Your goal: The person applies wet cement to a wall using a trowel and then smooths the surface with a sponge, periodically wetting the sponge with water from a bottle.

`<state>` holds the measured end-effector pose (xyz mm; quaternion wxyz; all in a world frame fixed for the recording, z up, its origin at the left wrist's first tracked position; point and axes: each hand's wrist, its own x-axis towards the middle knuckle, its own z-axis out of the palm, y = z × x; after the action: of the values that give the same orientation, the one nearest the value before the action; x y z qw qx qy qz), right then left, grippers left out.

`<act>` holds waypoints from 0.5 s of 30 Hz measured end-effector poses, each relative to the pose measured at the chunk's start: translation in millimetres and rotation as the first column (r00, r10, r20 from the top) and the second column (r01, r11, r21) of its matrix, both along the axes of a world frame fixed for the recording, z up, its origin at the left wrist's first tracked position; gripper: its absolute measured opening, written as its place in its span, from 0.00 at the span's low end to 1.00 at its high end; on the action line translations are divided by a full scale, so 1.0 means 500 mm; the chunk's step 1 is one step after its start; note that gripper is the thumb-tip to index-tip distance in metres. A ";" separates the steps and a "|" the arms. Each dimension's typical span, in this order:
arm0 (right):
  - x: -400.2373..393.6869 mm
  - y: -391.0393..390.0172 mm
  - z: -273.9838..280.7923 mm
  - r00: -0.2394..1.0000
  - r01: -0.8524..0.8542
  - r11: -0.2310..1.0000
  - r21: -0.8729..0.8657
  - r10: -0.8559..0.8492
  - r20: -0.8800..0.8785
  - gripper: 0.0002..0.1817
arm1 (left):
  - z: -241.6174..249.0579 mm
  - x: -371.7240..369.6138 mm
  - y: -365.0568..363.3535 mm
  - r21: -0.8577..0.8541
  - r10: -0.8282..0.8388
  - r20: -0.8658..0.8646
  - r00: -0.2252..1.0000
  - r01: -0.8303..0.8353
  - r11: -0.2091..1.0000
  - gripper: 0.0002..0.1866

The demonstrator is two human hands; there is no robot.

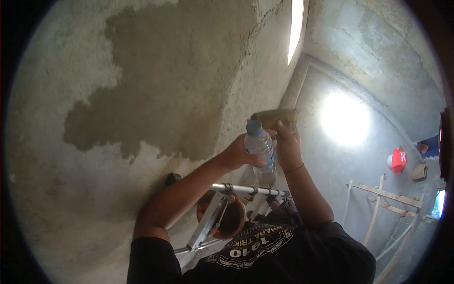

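Observation:
My left hand [239,154] is wrapped round a clear plastic water bottle [265,176] with a blue cap and blue label. The bottle stands tilted, cap end up, with clear liquid in its lower part. Just beside the cap, my right hand [288,146] grips a flat brownish block [274,115], whose exact kind I cannot make out. The fingers behind the block are partly hidden. Both hands are close together in front of my chest. To their left rises a rough grey wall [246,90] with a large dark damp patch [175,80].
Below my arms is an aluminium ladder [208,222], with a reddish-brown bucket [231,220] beside it. At the right stands a wooden frame [385,193]. A red and white item [398,161] hangs on the far wall. A narrow bright opening [295,31] is high up.

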<state>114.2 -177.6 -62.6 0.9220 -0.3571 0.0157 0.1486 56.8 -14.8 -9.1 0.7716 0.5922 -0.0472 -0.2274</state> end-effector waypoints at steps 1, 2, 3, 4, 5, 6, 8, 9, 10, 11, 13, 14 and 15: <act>-0.001 0.004 0.003 0.999 -0.031 0.995 -0.091 0.033 0.023 0.14 | 0.004 -0.002 0.001 -0.026 0.045 -0.020 0.999 -0.046 0.999 0.48; -0.004 0.018 0.009 1.000 0.026 0.996 -0.089 -0.027 0.000 0.12 | 0.013 -0.006 0.002 0.035 0.060 0.055 0.997 -0.062 0.997 0.43; -0.002 0.021 0.011 0.999 0.040 0.996 -0.074 -0.040 0.010 0.12 | 0.011 -0.006 0.002 0.049 0.046 0.066 0.997 -0.050 0.998 0.43; 0.000 0.021 0.013 0.999 -0.012 0.995 -0.097 0.017 0.050 0.13 | 0.002 -0.006 0.001 0.041 0.103 0.073 0.992 -0.106 0.994 0.43; 0.003 0.021 0.015 0.993 -0.065 0.990 -0.123 0.077 0.091 0.13 | 0.000 -0.007 0.000 0.031 0.160 0.081 0.984 -0.163 0.986 0.42; 0.005 0.018 0.020 0.989 -0.107 0.987 -0.119 0.118 0.091 0.15 | 0.002 -0.008 0.001 0.073 0.166 0.103 0.981 -0.174 0.982 0.43; 0.017 0.014 0.014 0.985 -0.125 0.986 -0.114 0.137 0.106 0.16 | 0.011 -0.018 -0.002 0.092 0.219 0.094 0.971 -0.227 0.969 0.41; 0.024 0.009 0.012 0.981 -0.149 0.982 -0.119 0.162 0.108 0.17 | 0.015 -0.018 -0.004 0.104 0.278 0.073 0.958 -0.285 0.953 0.40; 0.034 -0.001 0.010 0.981 -0.145 0.983 -0.116 0.158 0.112 0.17 | 0.012 -0.014 -0.002 0.106 0.275 0.077 0.958 -0.282 0.954 0.40; 0.054 -0.011 0.009 0.999 0.000 0.989 -0.146 -0.008 -0.051 0.19 | 0.006 -0.009 0.001 0.136 0.338 0.080 0.938 -0.346 0.928 0.38; 0.095 -0.010 0.022 0.960 0.231 0.924 -0.305 -0.267 -0.082 0.23 | -0.002 -0.003 0.009 0.161 0.403 0.086 0.911 -0.412 0.897 0.36; 0.124 -0.007 0.041 0.939 0.333 0.856 -0.395 -0.340 0.053 0.25 | -0.004 0.002 0.011 0.254 0.423 0.047 0.905 -0.421 0.871 0.33; 0.157 0.006 0.066 0.923 0.382 0.849 -0.365 -0.330 0.199 0.26 | -0.006 0.005 0.012 0.346 0.447 0.008 0.895 -0.421 0.838 0.31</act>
<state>192.5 -174.7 -29.9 0.8406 -0.5364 0.0518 -0.0547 59.0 -8.8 -11.9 0.6907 0.7023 0.1562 -0.0728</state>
